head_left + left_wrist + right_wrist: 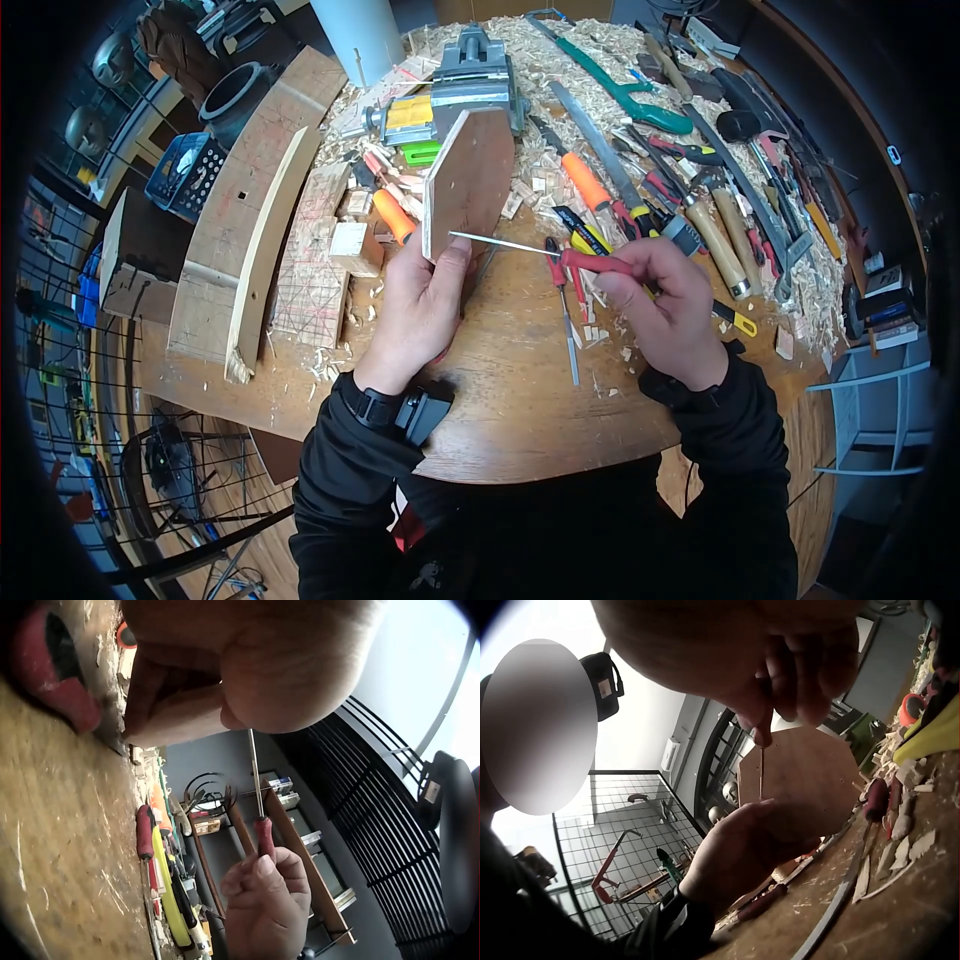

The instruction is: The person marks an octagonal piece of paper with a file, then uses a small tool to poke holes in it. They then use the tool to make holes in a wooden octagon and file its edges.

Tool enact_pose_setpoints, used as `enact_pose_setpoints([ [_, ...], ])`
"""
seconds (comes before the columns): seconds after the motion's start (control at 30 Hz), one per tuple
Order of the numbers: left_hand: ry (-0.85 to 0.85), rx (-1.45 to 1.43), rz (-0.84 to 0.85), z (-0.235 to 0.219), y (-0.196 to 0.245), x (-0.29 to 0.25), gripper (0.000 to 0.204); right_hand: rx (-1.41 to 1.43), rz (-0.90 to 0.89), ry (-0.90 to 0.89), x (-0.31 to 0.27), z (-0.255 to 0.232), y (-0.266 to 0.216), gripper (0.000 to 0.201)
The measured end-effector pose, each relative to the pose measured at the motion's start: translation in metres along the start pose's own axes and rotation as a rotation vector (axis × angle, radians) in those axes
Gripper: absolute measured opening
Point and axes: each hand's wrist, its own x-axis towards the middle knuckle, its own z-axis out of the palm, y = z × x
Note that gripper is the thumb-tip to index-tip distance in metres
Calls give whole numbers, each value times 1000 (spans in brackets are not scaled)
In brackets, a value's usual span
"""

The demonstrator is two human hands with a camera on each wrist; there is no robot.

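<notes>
My left hand (pixel 420 305) grips the lower edge of a many-sided plywood board (pixel 475 175), its thumb on the near edge, and holds it upright over the workbench. In my right hand (pixel 668 312) is a slim red-handled file (pixel 595 262), pinched by the handle between thumb and fingers. Its thin shaft points left, with the tip right at the board's edge by the left thumb. In the right wrist view, the board (pixel 799 776) shows its broad face, and the left hand (pixel 731 851) supports it from below.
A second red-handled file (pixel 572 350) lies on the workbench (pixel 500 430) between the hands. Wood chips, chisels and a green-handled saw (pixel 640 105) cover the right and back. A vise (pixel 470 80) stands behind the board. Wooden planks (pixel 270 240) and a wood block (pixel 355 248) are at left.
</notes>
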Motion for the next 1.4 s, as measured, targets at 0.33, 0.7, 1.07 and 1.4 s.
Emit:
enact_pose_setpoints([
  [0.33,-52,29,-49,-4,-1,-1,24,93,80,59,-1,11,-4,19],
  [0.7,-83,58,-21,-5,-2,0,23,73,75,-26,1,5,-7,20],
  [1.07,-64,65,-49,-5,0,-1,22,41,68,-71,1,3,-9,20],
  [1.4,-78,102,-42,-7,-3,0,21,44,95,-105,-3,0,0,15],
])
